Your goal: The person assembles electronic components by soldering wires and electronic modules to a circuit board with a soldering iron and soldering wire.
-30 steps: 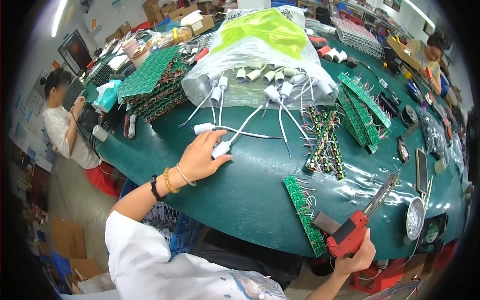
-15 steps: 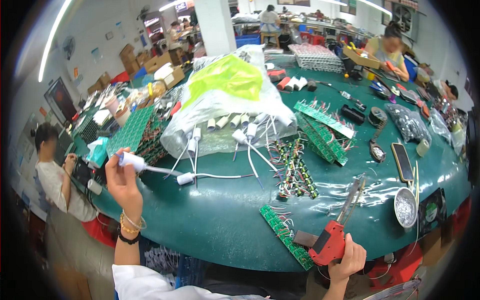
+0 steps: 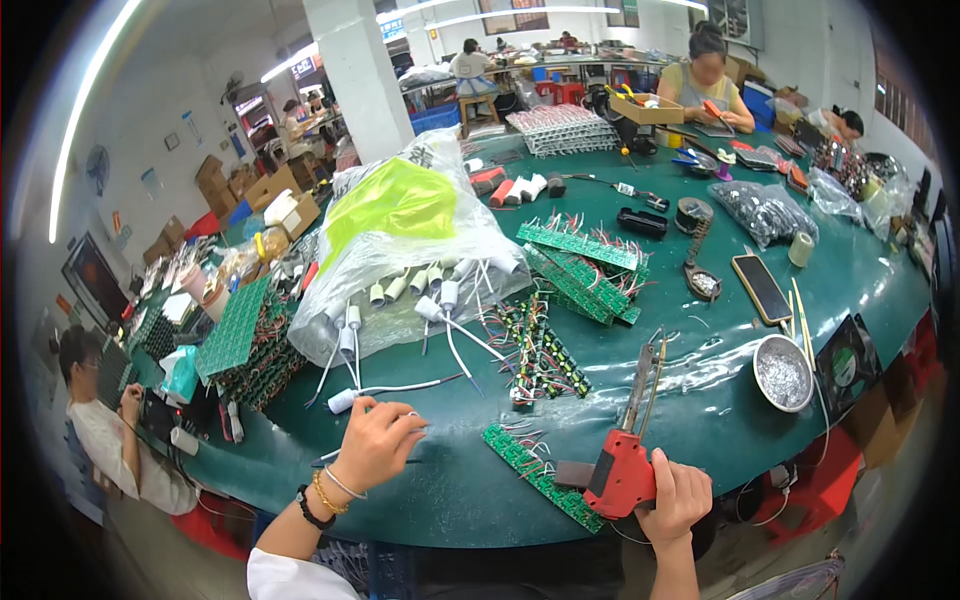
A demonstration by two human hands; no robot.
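Observation:
My right hand (image 3: 676, 500) grips a red soldering gun (image 3: 622, 474), its long metal tip pointing up and away over the table. Beside the gun lies a narrow green circuit board (image 3: 540, 475) with short wires. My left hand (image 3: 375, 440) is over the table left of that board, fingers curled together; whatever they may hold is hidden. A piece of pale cable (image 3: 327, 457) shows beside its wrist. Just beyond the hand lies a white cylindrical lamp-holder-like part (image 3: 343, 400) with a white cable. More such white parts (image 3: 428, 308) spill from a clear plastic bag (image 3: 310, 330).
Green boards (image 3: 585, 270) are piled past the gun, with component strips (image 3: 540, 350) nearer. At right are a phone (image 3: 762, 290), a metal bowl (image 3: 783, 373) and a solder reel (image 3: 694, 215). Stacked boards (image 3: 250, 340) stand left. Other people sit around the table.
The view has swung right. My left hand, which held up a white cylindrical part by its end, has come down and right; that part no longer shows. The right hand still grips the soldering gun.

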